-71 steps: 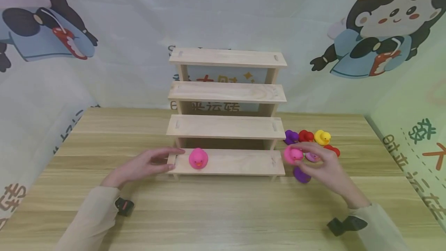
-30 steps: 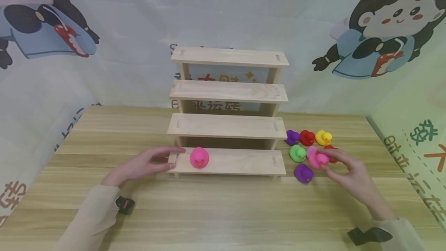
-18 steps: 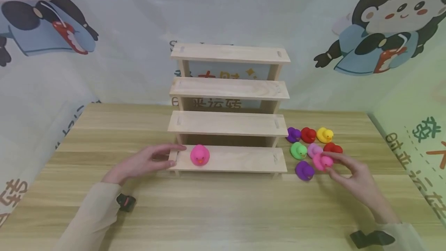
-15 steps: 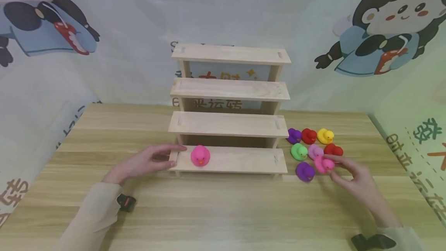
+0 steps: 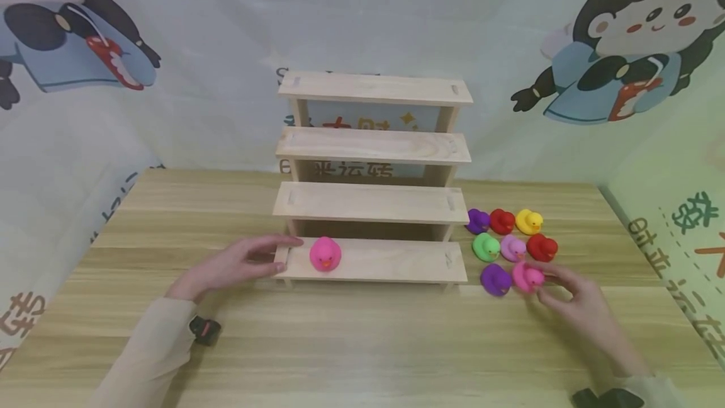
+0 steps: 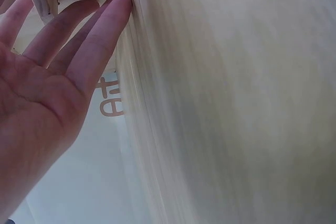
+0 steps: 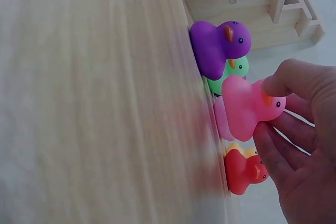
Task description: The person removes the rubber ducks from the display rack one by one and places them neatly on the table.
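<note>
My right hand (image 5: 583, 313) pinches a pink rubber duck (image 5: 528, 277) by its head, thumb near the bill, as the right wrist view shows. It sits low beside a purple duck (image 5: 496, 279); whether its base touches the table I cannot tell. My left hand (image 5: 226, 263) rests at the left end of the lowest step of a wooden stepped rack (image 5: 396, 260). In the left wrist view its fingers (image 6: 100, 45) are fairly straight and touch the rack's end. Another pink duck (image 5: 325, 254) stands on that step, just right of my left fingertips.
Right of the rack, a green duck (image 5: 486, 247), a light purple duck (image 5: 513, 248) and a red duck (image 5: 542, 247) form a middle row. Behind them sit purple (image 5: 477, 221), red (image 5: 502, 221) and yellow (image 5: 529, 221) ducks. A printed cloth (image 5: 374, 17) hangs behind the table.
My right hand has carried the pink duck from the rack's right end out to the right, then down and nearer beside the purple duck. The left hand has stayed put.
</note>
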